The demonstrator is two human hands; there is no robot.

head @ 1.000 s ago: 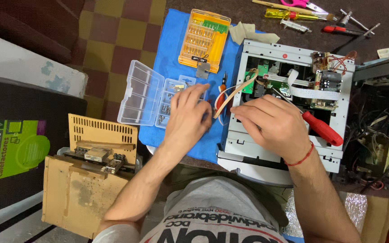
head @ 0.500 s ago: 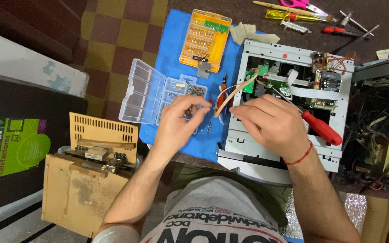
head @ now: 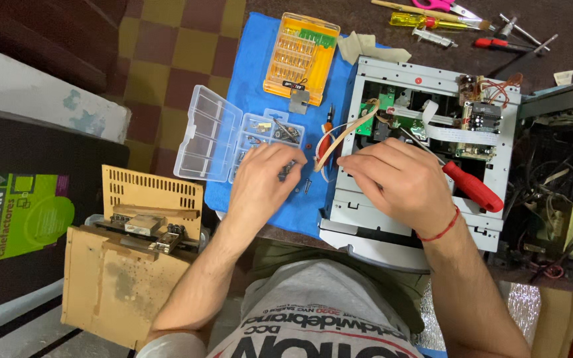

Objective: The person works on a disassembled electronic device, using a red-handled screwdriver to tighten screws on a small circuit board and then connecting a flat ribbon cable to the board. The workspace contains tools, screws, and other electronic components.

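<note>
Hands | left hand (head: 266, 176) curled palm-down on blue mat (head: 250, 73), fingertips pinching small screws (head: 291, 170) beside clear compartment box (head: 230, 142) | right hand (head: 402, 182) closed around red-handled screwdriver (head: 472, 187) over open grey chassis (head: 505, 199) | orange bit case (head: 300, 58) above | black carton with green label (head: 18, 212) far left.

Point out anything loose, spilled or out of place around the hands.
A few small screws lie loose on the blue cloth, outside the clear parts box, by the left hand. Right hand rests on the opened metal chassis.
</note>
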